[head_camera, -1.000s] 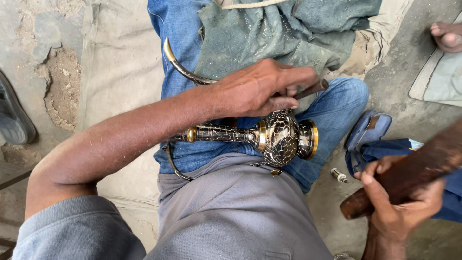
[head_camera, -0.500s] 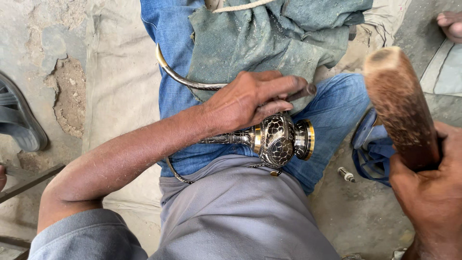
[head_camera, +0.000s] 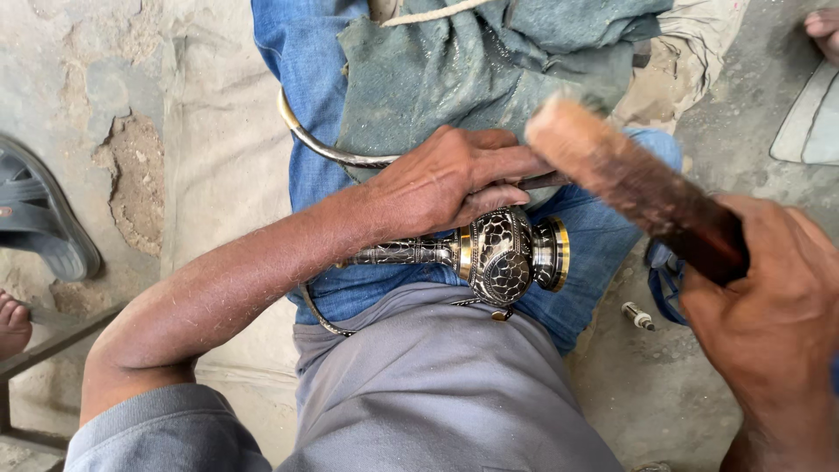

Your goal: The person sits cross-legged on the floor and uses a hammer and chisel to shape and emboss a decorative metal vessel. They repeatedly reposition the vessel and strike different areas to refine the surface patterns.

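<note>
My left hand pins the engraved black-and-brass metal vase across my lap, fingers closed on a thin dark tool. My right hand grips a brown wooden mallet; I judge a skewed blow could hit my knuckles or dent the vase.

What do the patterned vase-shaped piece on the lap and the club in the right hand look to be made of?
The vase-shaped piece looks like metal: dark engraved patterning with shiny gold-coloured bands and glints, possibly brass. The club, gripped by the right hand, looks like wood: brown, matte, with a pale worn end; it is motion-blurred, so this is less certain.
</note>
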